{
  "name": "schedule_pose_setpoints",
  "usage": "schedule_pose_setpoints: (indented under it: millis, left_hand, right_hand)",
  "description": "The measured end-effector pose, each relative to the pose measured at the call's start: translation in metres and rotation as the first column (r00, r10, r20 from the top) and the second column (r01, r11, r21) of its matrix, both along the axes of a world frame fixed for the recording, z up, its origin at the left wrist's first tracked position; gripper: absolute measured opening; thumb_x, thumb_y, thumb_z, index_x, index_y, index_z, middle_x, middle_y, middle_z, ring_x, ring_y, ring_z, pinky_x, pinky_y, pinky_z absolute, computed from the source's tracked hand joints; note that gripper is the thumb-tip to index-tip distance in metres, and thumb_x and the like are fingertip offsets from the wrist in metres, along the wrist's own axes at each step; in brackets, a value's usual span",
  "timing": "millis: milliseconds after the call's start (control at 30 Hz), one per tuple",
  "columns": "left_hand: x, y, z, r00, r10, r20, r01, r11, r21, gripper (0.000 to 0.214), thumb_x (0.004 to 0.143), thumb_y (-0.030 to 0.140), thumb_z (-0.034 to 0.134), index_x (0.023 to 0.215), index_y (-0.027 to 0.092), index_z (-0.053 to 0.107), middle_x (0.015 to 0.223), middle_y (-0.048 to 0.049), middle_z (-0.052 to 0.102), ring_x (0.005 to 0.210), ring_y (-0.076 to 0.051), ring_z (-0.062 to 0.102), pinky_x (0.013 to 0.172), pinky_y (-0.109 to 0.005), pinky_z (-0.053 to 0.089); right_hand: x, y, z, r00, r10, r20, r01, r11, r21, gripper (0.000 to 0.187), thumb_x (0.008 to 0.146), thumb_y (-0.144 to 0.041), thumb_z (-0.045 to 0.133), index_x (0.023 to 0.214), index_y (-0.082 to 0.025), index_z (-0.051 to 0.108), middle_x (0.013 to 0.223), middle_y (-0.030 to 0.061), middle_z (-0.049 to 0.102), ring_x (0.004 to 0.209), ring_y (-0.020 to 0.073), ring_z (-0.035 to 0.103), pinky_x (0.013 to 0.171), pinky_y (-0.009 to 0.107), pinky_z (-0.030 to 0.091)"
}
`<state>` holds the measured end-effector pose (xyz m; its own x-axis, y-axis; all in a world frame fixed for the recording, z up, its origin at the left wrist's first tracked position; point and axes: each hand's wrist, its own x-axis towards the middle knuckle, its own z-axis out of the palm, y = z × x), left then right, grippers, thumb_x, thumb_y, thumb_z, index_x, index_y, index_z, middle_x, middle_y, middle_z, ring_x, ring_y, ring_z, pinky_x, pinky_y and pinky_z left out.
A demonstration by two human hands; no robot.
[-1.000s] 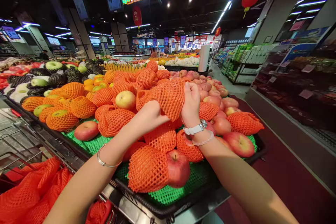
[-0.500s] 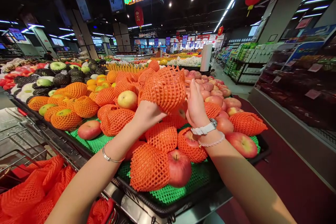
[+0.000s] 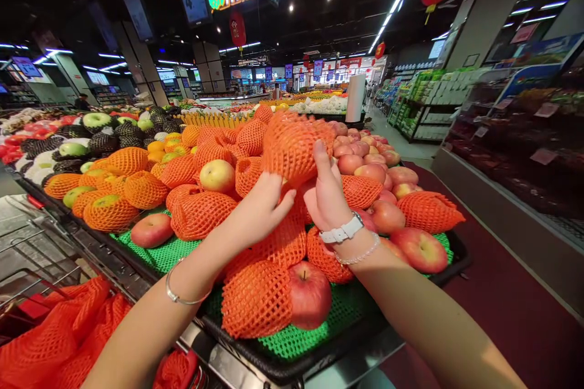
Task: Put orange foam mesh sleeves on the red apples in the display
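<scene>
An orange foam net sleeve [image 3: 292,149] bulges above the fruit pile, pressed between my left hand [image 3: 264,206] and my right hand [image 3: 326,188]. The fingers of my left hand curl against its lower edge. My right hand stands upright with its fingers on the sleeve's right side. Whether fruit sits inside the sleeve is hidden. Below my hands, a yellow pear [image 3: 217,175] and red apples in orange foam nets [image 3: 255,299] lie heaped on a green mesh mat [image 3: 292,343]. Bare red apples [image 3: 385,216] lie to the right of my right hand.
A metal shopping cart [image 3: 41,243] at lower left holds loose orange netting [image 3: 55,340]. A black display tray rim [image 3: 269,368] runs in front of me. Melons and more fruit lie to the left, with red flooring [image 3: 502,316] and a refrigerated case [image 3: 515,146] to the right.
My right hand has opened from a closed grip to upright fingers. The net sleeve has shifted up and right, and my left hand now sits lower against it.
</scene>
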<state>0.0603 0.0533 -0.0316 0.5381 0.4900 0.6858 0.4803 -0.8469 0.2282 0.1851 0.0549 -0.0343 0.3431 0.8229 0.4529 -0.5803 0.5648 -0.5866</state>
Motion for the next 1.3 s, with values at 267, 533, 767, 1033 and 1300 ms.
schedule_pose_setpoints:
  millis: [267, 533, 767, 1033, 1300]
  left_hand:
    - [-0.018, 0.031, 0.013, 0.746, -0.096, 0.659, 0.246, 0.959, -0.139, 0.043, 0.085, 0.050, 0.064, 0.119, 0.026, 0.055, 0.120, -0.0079, 0.064, 0.111, -0.021, 0.063, 0.094, -0.038, 0.055]
    - [-0.011, 0.036, 0.008, 0.796, -0.253, 0.550, 0.482, 0.814, -0.324, 0.086, 0.070, 0.075, 0.066, 0.133, 0.021, 0.046, 0.141, -0.0147, 0.054, 0.137, -0.035, 0.047, 0.115, -0.052, 0.037]
    - [0.001, 0.034, 0.003, 0.810, -0.264, 0.523, 0.452, 0.850, -0.271, 0.108, 0.052, 0.079, 0.073, 0.133, 0.017, 0.039, 0.141, -0.0215, 0.052, 0.132, -0.035, 0.052, 0.110, -0.050, 0.044]
    - [0.004, 0.028, -0.006, 0.921, -0.090, 0.378, 0.084, 0.996, 0.033, 0.077, 0.064, 0.028, 0.081, 0.130, 0.020, 0.040, 0.132, -0.0132, 0.056, 0.123, -0.029, 0.057, 0.106, -0.048, 0.046]
    - [0.003, 0.022, -0.010, 0.984, -0.075, 0.162, 0.032, 0.966, 0.255, 0.074, 0.072, 0.023, 0.074, 0.136, 0.021, 0.038, 0.136, -0.0163, 0.046, 0.132, -0.032, 0.046, 0.111, -0.052, 0.040]
  right_hand:
    - [0.023, 0.014, 0.000, 0.952, -0.176, 0.250, 0.157, 0.983, 0.096, 0.076, 0.066, -0.054, 0.078, 0.130, -0.025, 0.050, 0.134, 0.0094, 0.061, 0.124, 0.0260, 0.059, 0.109, 0.048, 0.046]
    - [0.011, -0.006, -0.001, 0.822, -0.229, 0.522, 0.099, 0.959, 0.265, 0.069, 0.065, -0.053, 0.081, 0.121, -0.023, 0.054, 0.129, 0.0108, 0.063, 0.121, 0.0271, 0.060, 0.111, 0.047, 0.044]
    - [0.011, -0.004, -0.010, 0.890, -0.201, 0.409, 0.099, 0.962, 0.256, 0.062, 0.081, -0.066, 0.061, 0.133, -0.033, 0.053, 0.152, 0.0000, 0.046, 0.146, 0.0203, 0.035, 0.124, 0.044, 0.024]
    - [0.012, -0.002, -0.011, 0.835, -0.312, 0.454, 0.239, 0.948, 0.211, 0.044, 0.091, -0.058, 0.051, 0.121, -0.030, 0.066, 0.139, 0.0004, 0.059, 0.138, 0.0198, 0.046, 0.122, 0.042, 0.026]
    - [0.005, -0.004, -0.016, 0.843, -0.338, 0.418, 0.267, 0.938, 0.220, 0.050, 0.096, -0.060, 0.035, 0.127, -0.031, 0.062, 0.142, -0.0013, 0.057, 0.141, 0.0177, 0.042, 0.123, 0.040, 0.023]
